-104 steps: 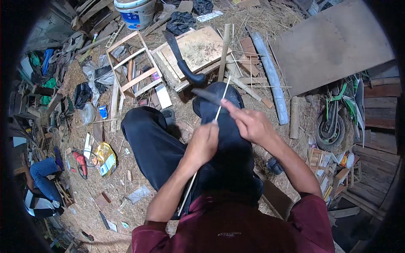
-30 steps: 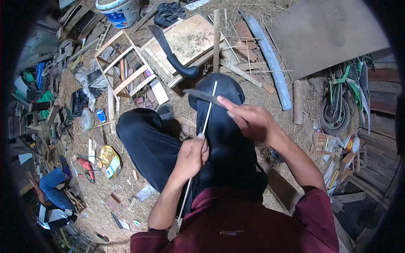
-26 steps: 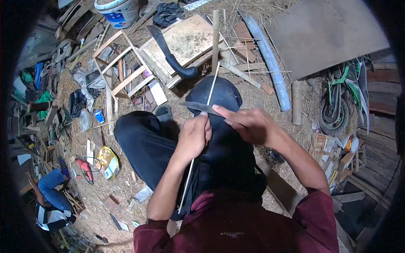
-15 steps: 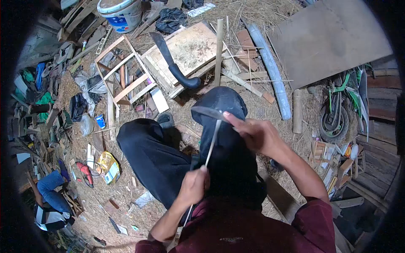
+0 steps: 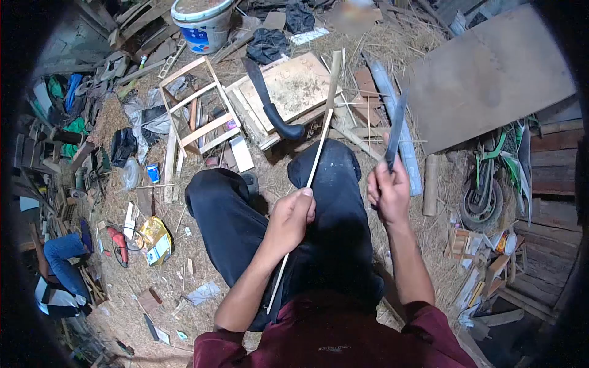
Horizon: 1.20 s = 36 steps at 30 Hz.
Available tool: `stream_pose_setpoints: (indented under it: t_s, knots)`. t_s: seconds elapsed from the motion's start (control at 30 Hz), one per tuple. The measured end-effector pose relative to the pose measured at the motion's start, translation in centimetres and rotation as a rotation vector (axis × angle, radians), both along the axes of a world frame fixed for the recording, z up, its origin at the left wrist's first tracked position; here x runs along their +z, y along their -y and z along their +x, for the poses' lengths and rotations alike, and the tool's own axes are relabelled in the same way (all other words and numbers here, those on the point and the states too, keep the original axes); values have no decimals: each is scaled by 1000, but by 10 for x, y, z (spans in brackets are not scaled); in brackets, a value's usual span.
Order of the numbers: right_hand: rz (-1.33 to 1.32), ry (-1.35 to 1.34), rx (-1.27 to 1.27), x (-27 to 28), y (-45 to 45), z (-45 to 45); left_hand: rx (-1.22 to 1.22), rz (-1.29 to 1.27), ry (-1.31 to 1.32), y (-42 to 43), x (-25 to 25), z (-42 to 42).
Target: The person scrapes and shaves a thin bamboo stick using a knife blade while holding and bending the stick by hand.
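My left hand (image 5: 291, 222) is closed around a thin pale wooden stick (image 5: 318, 154), which slants up and away over my lap, its lower end running back beside my forearm. Off to the right, my right hand (image 5: 389, 189) grips a knife (image 5: 397, 130) with its blade pointing up and away from me. The knife's handle is mostly hidden by my fingers. Blade and stick are apart. Beyond my knees, a large curved blade with a black handle (image 5: 283, 124) lies on a wooden board (image 5: 297, 86) scattered with shavings.
A wooden frame (image 5: 202, 105) stands left of the board, with a white bucket (image 5: 202, 27) behind it. A red power tool (image 5: 118, 244) lies at the left. A large flat sheet (image 5: 491, 73) and a small green motorbike (image 5: 491, 172) are at the right.
My right hand has drawn the knife off the stick and moved right, turning the blade upward. My left hand has shifted up and slightly right with the stick; the view has shifted a little.
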State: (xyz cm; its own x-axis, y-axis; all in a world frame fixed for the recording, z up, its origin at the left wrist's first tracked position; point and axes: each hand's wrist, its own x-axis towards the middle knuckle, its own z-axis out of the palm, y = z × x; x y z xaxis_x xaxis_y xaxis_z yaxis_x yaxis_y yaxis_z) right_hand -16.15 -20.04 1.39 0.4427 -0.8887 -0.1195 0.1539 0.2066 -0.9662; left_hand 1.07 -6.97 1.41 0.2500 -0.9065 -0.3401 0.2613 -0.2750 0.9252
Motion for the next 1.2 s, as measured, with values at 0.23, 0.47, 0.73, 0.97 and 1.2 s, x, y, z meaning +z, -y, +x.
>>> stream_pose_setpoints:
  t_s: [0.23, 0.47, 0.73, 0.97, 1.2]
  knots:
    - [-172, -50, 48, 28, -4, 51, 50, -111, -10, -10, 4, -7]
    - [-54, 34, 183, 40, -6, 87, 69, -24, -88, -32, 18, 1]
    - [-299, 53, 56, 65, 34, 104, 173, 15, -148, -59, 19, 3]
    - [-419, -11, -122, 70, 71, 101, 101, -11, -147, -54, 20, 5]
    - [-458, -217, -63, 53, 67, 84, 223, -131, -188, -38, 2, -6]
